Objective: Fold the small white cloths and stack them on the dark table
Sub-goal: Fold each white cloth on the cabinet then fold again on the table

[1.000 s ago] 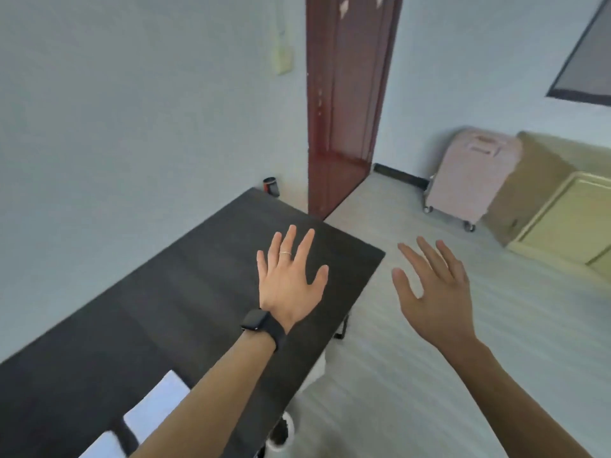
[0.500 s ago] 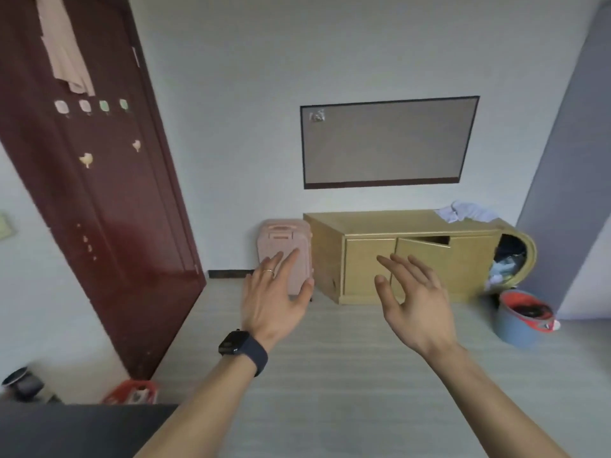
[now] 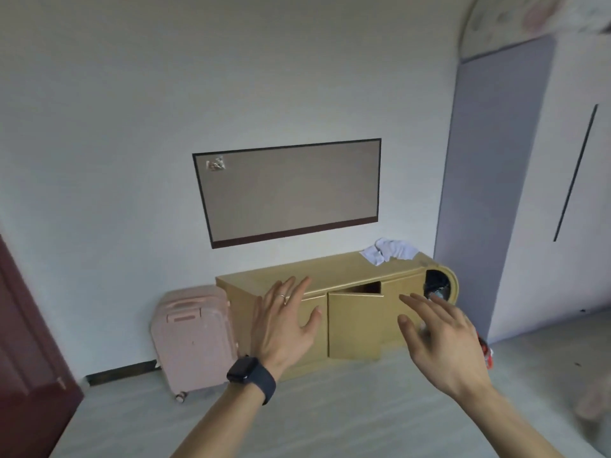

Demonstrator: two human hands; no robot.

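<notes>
Left hand (image 3: 284,322): raised, back to camera, fingers straight and spread, holding nothing; dark watch (image 3: 251,375) on the wrist.
Right hand (image 3: 443,342): raised alongside, fingers loosely spread, empty.
The 2 hands are apart, in front of the yellow cabinet (image 3: 297,276).
White cloths (image 3: 390,251): crumpled heap on the right end of the cabinet top, well beyond both hands.
Cabinet door (image 3: 355,322): ajar.
Pink suitcase (image 3: 193,338): just beside the cabinet's left end.
Bare floor (image 3: 347,408): between person and cabinet.
Against 0.5 s ago: cabinet larger in view, red door (image 3: 29,342) at the left edge.

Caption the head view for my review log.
Open left hand and right hand held out before a yellow cabinet topped with crumpled white cloths.
</notes>
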